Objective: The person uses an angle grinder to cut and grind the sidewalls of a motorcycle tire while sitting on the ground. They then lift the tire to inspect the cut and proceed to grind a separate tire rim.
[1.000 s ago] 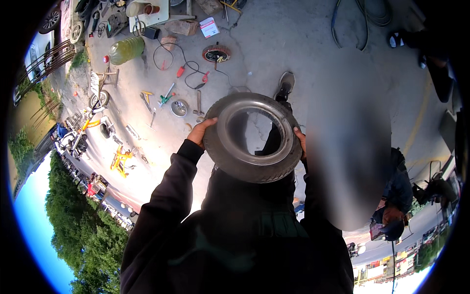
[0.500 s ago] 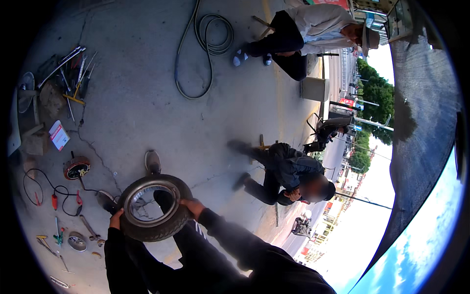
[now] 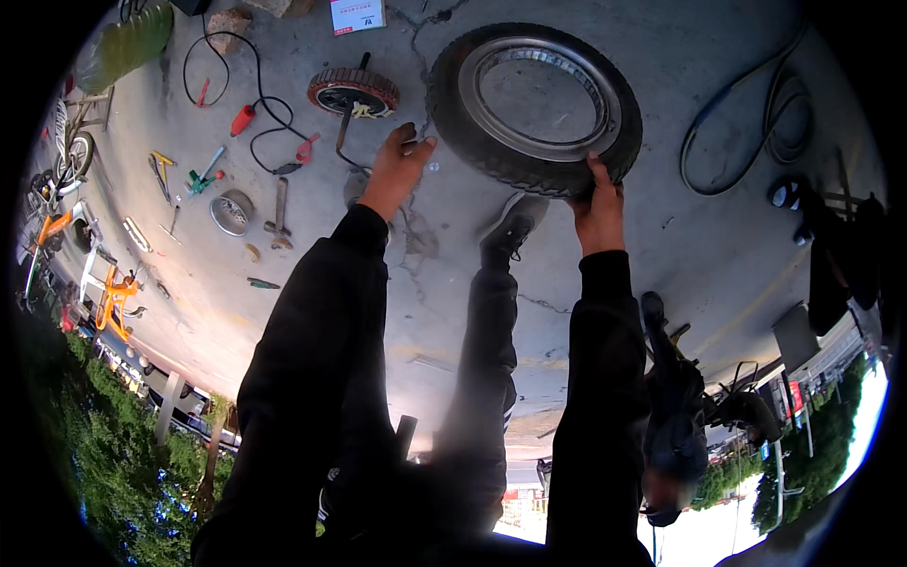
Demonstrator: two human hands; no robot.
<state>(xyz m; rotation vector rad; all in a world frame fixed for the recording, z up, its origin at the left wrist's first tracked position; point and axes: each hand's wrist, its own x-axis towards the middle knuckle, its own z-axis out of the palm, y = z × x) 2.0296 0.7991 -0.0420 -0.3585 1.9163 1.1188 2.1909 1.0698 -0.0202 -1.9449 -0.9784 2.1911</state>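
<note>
A black tyre on a metal rim [image 3: 461, 132] lies tilted near the top centre, close to or on the ground. My right hand [image 3: 598, 208] grips its lower right edge, thumb on the sidewall. My left hand [image 3: 397, 170] is off the tyre at its lower left, fingers loosely curled and apart, holding nothing. Just beyond that hand is a small red-and-black wheel [image 3: 351, 88] with an axle and a bent metal bar. My shoe [image 3: 520, 213] stands just under the tyre.
A cable with red clamps [image 3: 244, 121], hand tools [image 3: 203, 180], a metal bowl [image 3: 231, 213] and a hammer [image 3: 280, 208] lie to the left. A coiled hose [image 3: 784, 123] lies at the right. Two people [image 3: 675, 425] [image 3: 841, 255] are at the right, with bicycle parts [image 3: 118, 302] far left.
The tyre has moved from being held against my legs to forward, near the ground. My left hand has let go of it; my right hand still holds it.
</note>
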